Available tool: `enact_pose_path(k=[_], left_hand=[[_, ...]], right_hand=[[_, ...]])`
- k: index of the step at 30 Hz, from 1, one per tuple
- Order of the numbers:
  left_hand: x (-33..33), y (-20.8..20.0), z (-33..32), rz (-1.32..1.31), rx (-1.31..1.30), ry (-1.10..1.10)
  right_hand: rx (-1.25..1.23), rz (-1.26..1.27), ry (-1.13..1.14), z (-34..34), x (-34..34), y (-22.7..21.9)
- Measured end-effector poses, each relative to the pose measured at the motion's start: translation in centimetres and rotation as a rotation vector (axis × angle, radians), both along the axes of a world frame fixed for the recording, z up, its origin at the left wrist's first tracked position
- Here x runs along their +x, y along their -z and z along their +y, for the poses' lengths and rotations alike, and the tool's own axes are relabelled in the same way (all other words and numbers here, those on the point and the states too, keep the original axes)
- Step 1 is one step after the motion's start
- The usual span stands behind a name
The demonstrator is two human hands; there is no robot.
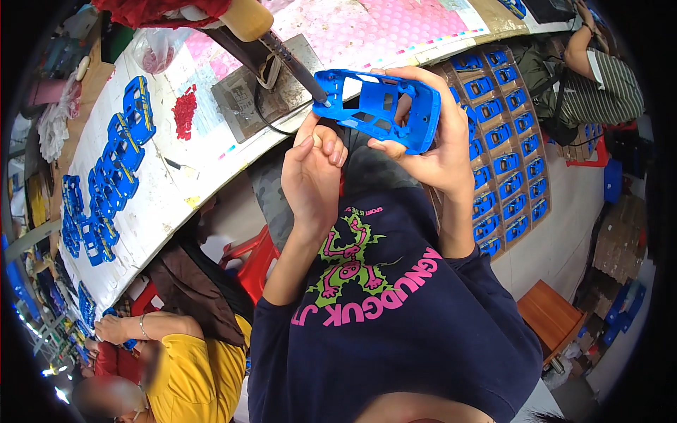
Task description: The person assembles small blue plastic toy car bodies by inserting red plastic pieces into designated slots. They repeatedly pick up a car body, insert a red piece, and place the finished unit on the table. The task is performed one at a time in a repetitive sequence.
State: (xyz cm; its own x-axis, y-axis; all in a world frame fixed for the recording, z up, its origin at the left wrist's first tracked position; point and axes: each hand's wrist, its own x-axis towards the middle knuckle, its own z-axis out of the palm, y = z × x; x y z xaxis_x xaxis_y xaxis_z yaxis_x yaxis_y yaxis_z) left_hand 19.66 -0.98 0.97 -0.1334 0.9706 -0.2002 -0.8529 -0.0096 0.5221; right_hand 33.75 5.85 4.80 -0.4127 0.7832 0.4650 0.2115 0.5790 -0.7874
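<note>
My right hand (444, 144) grips a blue plastic toy car body shell (416, 116) by one end. The shell's hollow inside and window openings show. At its other end, the tip of a dark metal rod (293, 69) with a wooden handle (247, 20) meets the corner; it looks like a soldering iron. My left hand (314, 162) is just below that corner, index finger raised against or close to the shell. Its other fingers are curled closed, and whatever they may hold is hidden.
Several blue car shells (113, 162) line the white table's left. Small red parts (185, 113) lie near a metal plate (243, 99). On my right, a cardboard tray (502, 134) holds rows of blue shells. A co-worker in yellow (201, 366) sits at left; another person (606, 84) is at upper right.
</note>
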Motion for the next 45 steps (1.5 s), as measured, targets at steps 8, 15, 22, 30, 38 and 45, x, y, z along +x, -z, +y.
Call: enact_pose_path(k=[8,15,22,30,38,45], left_hand=[[-0.06,-0.12,-0.17,-0.004,-0.014,-0.012],[-0.12,-0.25,0.02,0.012,-0.036,-0.014],[-0.21,-0.09,0.09,-0.011,-0.005,-0.001],[-0.24,-0.11,0.16,-0.009,0.000,-0.004],[-0.26,-0.12,0.23,-0.010,0.004,-0.005],[-0.23,-0.42,0.30,0.015,-0.040,-0.006]], right_hand=[[-0.082,0.018,-0.022,-0.20,-0.15,-0.56],[-0.066,0.002,-0.023,-0.14,-0.11,-0.56],[-0.001,0.011,0.009,0.02,-0.24,-0.10],[-0.028,0.003,0.000,-0.13,-0.15,-0.40],[0.028,0.001,0.010,0.09,-0.27,0.07],[0.031,0.006,0.011,0.07,-0.25,0.05]])
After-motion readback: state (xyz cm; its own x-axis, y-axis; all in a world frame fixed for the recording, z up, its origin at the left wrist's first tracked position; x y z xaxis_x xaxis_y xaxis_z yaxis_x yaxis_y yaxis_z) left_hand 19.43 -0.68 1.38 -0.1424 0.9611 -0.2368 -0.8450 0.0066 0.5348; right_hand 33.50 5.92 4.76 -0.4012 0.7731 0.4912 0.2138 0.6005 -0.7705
